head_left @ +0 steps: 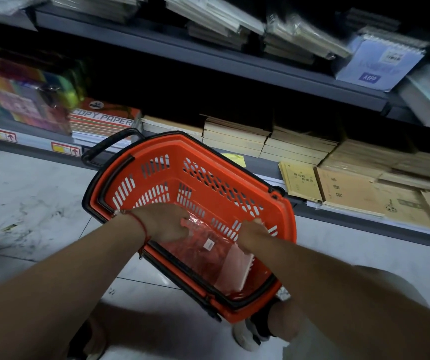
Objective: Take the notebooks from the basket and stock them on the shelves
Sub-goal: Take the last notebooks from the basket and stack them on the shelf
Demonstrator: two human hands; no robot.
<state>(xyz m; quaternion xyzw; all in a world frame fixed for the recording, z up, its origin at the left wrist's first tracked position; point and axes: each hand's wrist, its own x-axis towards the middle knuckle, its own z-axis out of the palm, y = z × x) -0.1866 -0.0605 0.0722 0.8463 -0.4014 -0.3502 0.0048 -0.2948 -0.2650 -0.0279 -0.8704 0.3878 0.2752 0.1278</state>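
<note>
Both your hands are down inside the orange basket, which sits on the floor in front of the lower shelf. Your left hand rests with curled fingers on the far end of a plastic-wrapped pack of notebooks; your right hand grips the pack's right edge against the basket wall. The pack lies flat on the basket floor, near your end.

To lift it well:
1. Work the fingers of both hands under the pack, not only onto the wrap. The film looks slippery and may tear or slide if you pull on it alone.
2. Keep the pack level as you raise it, so the notebooks inside do not shift toward one end.
3. Clear the black handles and the rim before you turn toward the shelf.
4. Pick a gap beside the stacked brown notebooks and set the pack down flat, edges squared with its neighbours.
</note>
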